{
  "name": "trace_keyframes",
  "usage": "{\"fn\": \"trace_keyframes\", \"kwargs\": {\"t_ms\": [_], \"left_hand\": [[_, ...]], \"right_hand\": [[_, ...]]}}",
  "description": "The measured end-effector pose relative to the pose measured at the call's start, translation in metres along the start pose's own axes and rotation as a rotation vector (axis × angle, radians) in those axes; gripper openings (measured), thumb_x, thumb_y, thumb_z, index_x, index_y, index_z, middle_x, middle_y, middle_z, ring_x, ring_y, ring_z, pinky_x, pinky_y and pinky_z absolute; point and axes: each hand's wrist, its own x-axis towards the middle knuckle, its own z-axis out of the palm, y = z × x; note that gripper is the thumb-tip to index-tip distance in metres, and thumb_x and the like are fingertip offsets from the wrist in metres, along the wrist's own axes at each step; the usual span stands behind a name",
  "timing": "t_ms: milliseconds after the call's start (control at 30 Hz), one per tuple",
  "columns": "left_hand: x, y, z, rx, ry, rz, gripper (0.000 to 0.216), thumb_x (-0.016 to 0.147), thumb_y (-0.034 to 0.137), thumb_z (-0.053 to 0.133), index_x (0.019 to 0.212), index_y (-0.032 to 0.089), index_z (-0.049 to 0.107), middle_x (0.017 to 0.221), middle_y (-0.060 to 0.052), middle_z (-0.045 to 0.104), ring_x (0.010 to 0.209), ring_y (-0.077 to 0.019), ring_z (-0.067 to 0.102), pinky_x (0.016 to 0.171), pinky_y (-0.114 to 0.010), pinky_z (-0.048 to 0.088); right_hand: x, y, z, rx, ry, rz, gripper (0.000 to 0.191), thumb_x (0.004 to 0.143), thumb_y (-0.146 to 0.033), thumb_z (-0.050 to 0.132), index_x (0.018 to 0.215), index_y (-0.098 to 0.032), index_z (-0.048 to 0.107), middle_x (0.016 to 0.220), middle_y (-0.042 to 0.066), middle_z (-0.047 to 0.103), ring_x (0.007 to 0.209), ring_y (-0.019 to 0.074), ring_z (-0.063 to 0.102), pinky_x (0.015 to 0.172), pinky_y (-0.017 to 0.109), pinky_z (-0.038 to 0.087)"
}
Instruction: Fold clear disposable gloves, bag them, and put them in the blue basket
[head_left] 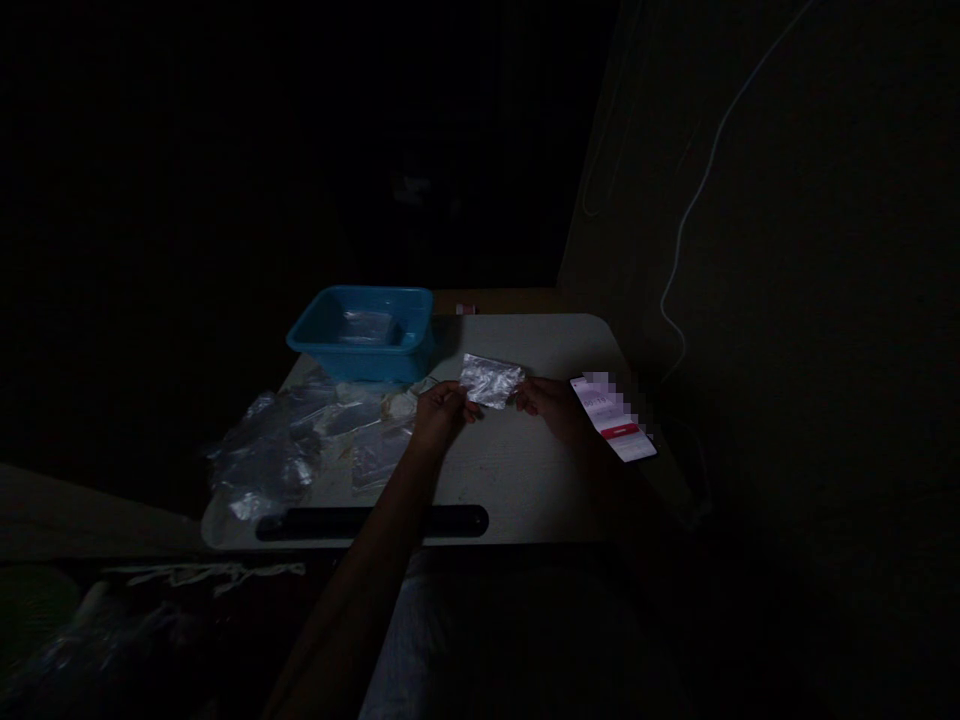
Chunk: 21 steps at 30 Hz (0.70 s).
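The scene is very dark. My left hand (442,410) and my right hand (551,403) pinch the two ends of a small clear plastic bag (490,380), holding it just above a small white table (517,480). Both hands are closed on the bag's edges. To the left of my left hand lies a heap of clear plastic bags (300,450) on the table.
A blue plastic tub (364,335) with something pale inside stands at the table's far left. A lit phone (615,415) lies at the right edge. A dark slot (371,522) runs along the near edge. A white cable (697,200) hangs on the wall at right.
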Motion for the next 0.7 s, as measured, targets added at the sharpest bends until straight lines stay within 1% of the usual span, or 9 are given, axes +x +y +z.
{"fn": "trace_keyframes", "kwargs": {"t_ms": [133,267,467,567,700], "left_hand": [[0.000,-0.001,-0.001,0.022,-0.010,0.003,0.026,0.059,0.033,0.068,0.069,0.014,0.054,0.048,0.002,0.060,0.036,-0.0093,0.052,0.042,-0.022,0.039],[0.000,0.000,0.000,0.014,-0.012,-0.015,0.028,0.057,0.035,0.069,0.068,0.014,0.053,0.047,0.003,0.060,0.036,-0.0092,0.051,0.042,-0.022,0.039],[0.000,-0.001,0.000,0.035,-0.012,-0.015,0.028,0.058,0.035,0.068,0.068,0.015,0.052,0.047,0.003,0.059,0.037,-0.0098,0.052,0.044,-0.023,0.040],[-0.002,0.000,0.001,0.051,-0.009,-0.025,0.028,0.059,0.036,0.068,0.068,0.015,0.051,0.048,0.003,0.059,0.038,-0.0101,0.053,0.045,-0.023,0.041],[-0.004,0.002,0.003,0.103,-0.019,-0.031,0.026,0.060,0.036,0.067,0.067,0.015,0.052,0.048,0.002,0.060,0.039,-0.0091,0.052,0.044,-0.022,0.040]], "right_hand": [[-0.001,-0.003,0.000,-0.030,-0.019,-0.031,0.045,0.079,-0.055,0.041,0.062,-0.016,0.055,0.053,-0.003,0.043,0.051,0.0082,0.038,0.051,0.024,0.026],[-0.003,-0.013,0.002,-0.017,-0.019,-0.006,0.045,0.075,-0.056,0.045,0.060,-0.016,0.055,0.053,-0.002,0.045,0.051,0.0085,0.038,0.051,0.024,0.027],[-0.007,-0.029,0.005,-0.002,-0.008,0.049,0.043,0.069,-0.057,0.050,0.055,-0.016,0.053,0.054,-0.001,0.048,0.053,0.0093,0.040,0.052,0.025,0.031],[-0.007,-0.030,0.006,-0.014,-0.011,0.048,0.042,0.069,-0.056,0.051,0.054,-0.016,0.054,0.054,-0.001,0.048,0.052,0.0092,0.039,0.052,0.025,0.031],[-0.006,-0.024,0.005,-0.042,-0.010,0.047,0.045,0.069,-0.058,0.050,0.053,-0.016,0.053,0.049,-0.003,0.043,0.050,0.0091,0.038,0.051,0.025,0.030]]}}
